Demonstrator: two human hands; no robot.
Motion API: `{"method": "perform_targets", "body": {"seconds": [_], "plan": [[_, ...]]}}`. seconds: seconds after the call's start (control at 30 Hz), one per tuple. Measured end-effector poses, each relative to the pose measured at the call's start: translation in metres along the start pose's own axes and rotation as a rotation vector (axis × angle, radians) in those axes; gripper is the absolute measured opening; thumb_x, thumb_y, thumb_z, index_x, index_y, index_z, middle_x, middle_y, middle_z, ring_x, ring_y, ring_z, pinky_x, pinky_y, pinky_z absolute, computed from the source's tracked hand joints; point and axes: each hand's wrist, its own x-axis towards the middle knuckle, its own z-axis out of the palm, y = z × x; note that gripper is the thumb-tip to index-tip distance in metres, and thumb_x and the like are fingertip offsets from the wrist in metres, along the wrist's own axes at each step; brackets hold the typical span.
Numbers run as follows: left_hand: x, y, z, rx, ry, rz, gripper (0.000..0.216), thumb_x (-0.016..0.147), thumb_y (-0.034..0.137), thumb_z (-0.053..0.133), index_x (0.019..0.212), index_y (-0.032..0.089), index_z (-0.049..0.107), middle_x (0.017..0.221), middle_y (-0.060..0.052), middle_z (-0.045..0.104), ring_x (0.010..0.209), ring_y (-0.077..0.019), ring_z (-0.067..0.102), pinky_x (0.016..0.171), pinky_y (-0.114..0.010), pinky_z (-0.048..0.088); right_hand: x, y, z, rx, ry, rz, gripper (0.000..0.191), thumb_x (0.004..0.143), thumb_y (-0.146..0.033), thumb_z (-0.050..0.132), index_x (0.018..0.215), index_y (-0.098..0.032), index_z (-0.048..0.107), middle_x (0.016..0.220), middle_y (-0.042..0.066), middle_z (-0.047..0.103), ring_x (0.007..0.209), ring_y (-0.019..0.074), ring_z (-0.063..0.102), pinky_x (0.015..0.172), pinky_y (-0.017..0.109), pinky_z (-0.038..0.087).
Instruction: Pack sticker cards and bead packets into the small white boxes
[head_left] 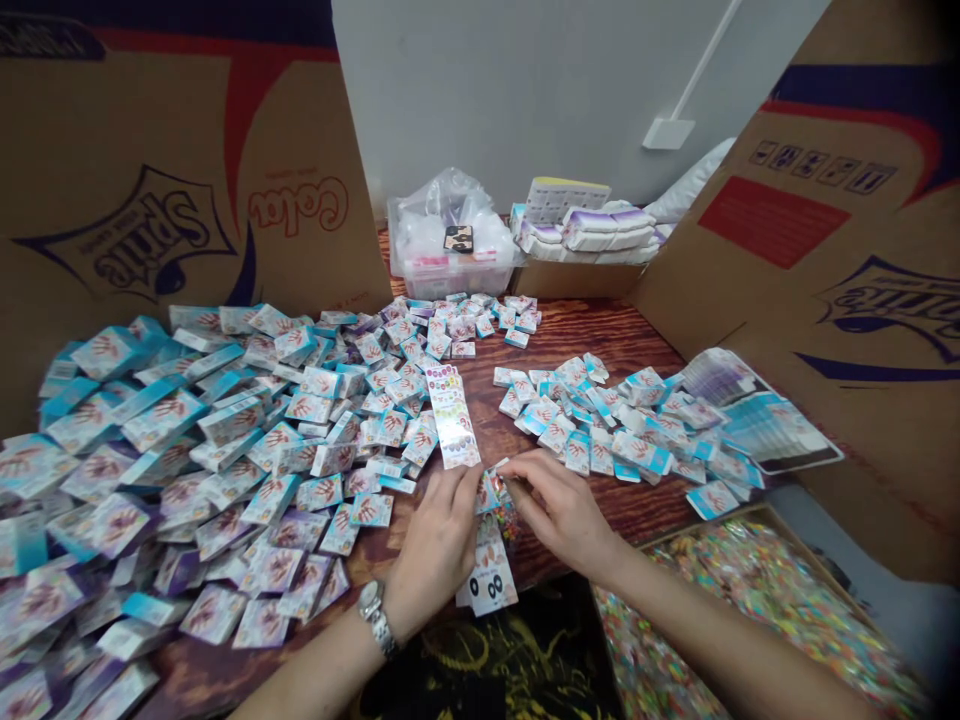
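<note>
You've got Sprite cardboard panels [127,180] walling both sides, and dead ahead a clear plastic storage bin [450,275] stuffed with a plastic bag, right beside stacked purple-and-white packs [592,230] against the white wall [517,90].

Bench [570,340]: packets [187,450] heaped across left half; smaller spread of packets [592,430] right of centre; plastic tub [450,270] at back edge; tray [750,600] at front right corner; cardboard sheets [187,170] standing along left and right edges.
</note>
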Motion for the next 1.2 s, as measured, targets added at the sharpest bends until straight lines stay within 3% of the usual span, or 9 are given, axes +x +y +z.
{"method": "perform_targets", "body": {"seconds": [0.13, 0.23, 0.37, 0.53, 0.67, 0.8, 0.93, 1.2], "plan": [[-0.001, 0.003, 0.003, -0.005, 0.048, 0.005, 0.056, 0.081, 0.003, 0.041, 0.135, 0.015, 0.031, 0.119, -0.015, 0.049, 0.113, -0.0256, 0.046, 0.095, -0.045, 0.043, -0.008, 0.006, 0.024, 0.227, 0.14, 0.259, 0.014, 0.088, -0.021, 0.053, 0.101, -0.022, 0.055, 0.095, 0.005, 0.057, 0.085, 0.0165, 0.06, 0.075, 0.03, 0.052], [-0.003, 0.001, 0.007, 0.01, 0.082, 0.008, 0.053, 0.084, 0.007, 0.043, 0.135, 0.014, 0.03, 0.119, -0.016, 0.049, 0.113, -0.0263, 0.046, 0.094, -0.044, 0.044, -0.015, 0.007, 0.041, 0.387, 0.206, 0.366, 0.014, 0.088, -0.024, 0.054, 0.101, -0.022, 0.051, 0.091, 0.003, 0.059, 0.081, 0.0156, 0.062, 0.073, 0.029, 0.052], [-0.006, -0.003, 0.01, -0.004, 0.096, 0.018, 0.052, 0.085, 0.008, 0.043, 0.135, 0.015, 0.029, 0.119, -0.015, 0.049, 0.113, -0.0257, 0.046, 0.096, -0.044, 0.043, -0.021, -0.002, 0.043, 0.275, 0.14, 0.31, 0.011, 0.091, -0.021, 0.048, 0.101, -0.022, 0.052, 0.096, 0.005, 0.061, 0.087, 0.0169, 0.061, 0.079, 0.031, 0.05], [-0.006, -0.002, 0.005, -0.092, 0.082, -0.017, 0.053, 0.085, 0.009, 0.042, 0.135, 0.019, 0.028, 0.122, -0.013, 0.048, 0.115, -0.0251, 0.046, 0.098, -0.046, 0.042, -0.018, -0.009, 0.022, 0.03, 0.042, 0.117, 0.02, 0.09, -0.017, 0.046, 0.108, -0.022, 0.053, 0.1, 0.007, 0.061, 0.103, 0.0222, 0.052, 0.088, 0.039, 0.047], [-0.004, 0.002, -0.001, -0.19, 0.049, -0.037, 0.057, 0.083, 0.007, 0.044, 0.135, 0.023, 0.029, 0.124, -0.012, 0.047, 0.116, -0.0229, 0.046, 0.097, -0.043, 0.043, -0.01, -0.006, 0.009, 0.044, -0.035, 0.071, 0.017, 0.091, -0.017, 0.046, 0.104, -0.023, 0.056, 0.101, 0.006, 0.061, 0.11, 0.0225, 0.048, 0.092, 0.04, 0.045], [-0.005, 0.003, 0.0, -0.219, 0.04, -0.008, 0.052, 0.083, 0.006, 0.045, 0.131, 0.024, 0.035, 0.123, -0.011, 0.047, 0.115, -0.0228, 0.046, 0.097, -0.042, 0.043, -0.007, -0.005, 0.01, 0.152, -0.015, 0.129, 0.013, 0.091, -0.02, 0.048, 0.102, -0.022, 0.055, 0.1, 0.007, 0.058, 0.099, 0.0197, 0.055, 0.085, 0.036, 0.049], [-0.007, 0.002, 0.002, -0.161, 0.067, 0.025, 0.046, 0.084, 0.007, 0.045, 0.127, 0.022, 0.038, 0.12, -0.011, 0.049, 0.114, -0.0232, 0.047, 0.096, -0.042, 0.044, -0.011, -0.003, 0.024, 0.323, 0.111, 0.325, 0.03, 0.086, -0.024, 0.057, 0.115, -0.021, 0.049, 0.106, 0.008, 0.059, 0.095, 0.0191, 0.06, 0.081, 0.034, 0.052], [-0.009, 0.002, 0.006, -0.012, 0.148, 0.058, 0.05, 0.086, 0.007, 0.043, 0.133, 0.019, 0.032, 0.118, -0.013, 0.051, 0.112, -0.0242, 0.048, 0.094, -0.043, 0.045, -0.008, -0.012, 0.03, 0.559, 0.14, 0.45, 0.018, 0.087, -0.031, 0.055, 0.097, -0.019, 0.065, 0.095, 0.005, 0.068, 0.088, 0.0179, 0.064, 0.079, 0.033, 0.053]]}}
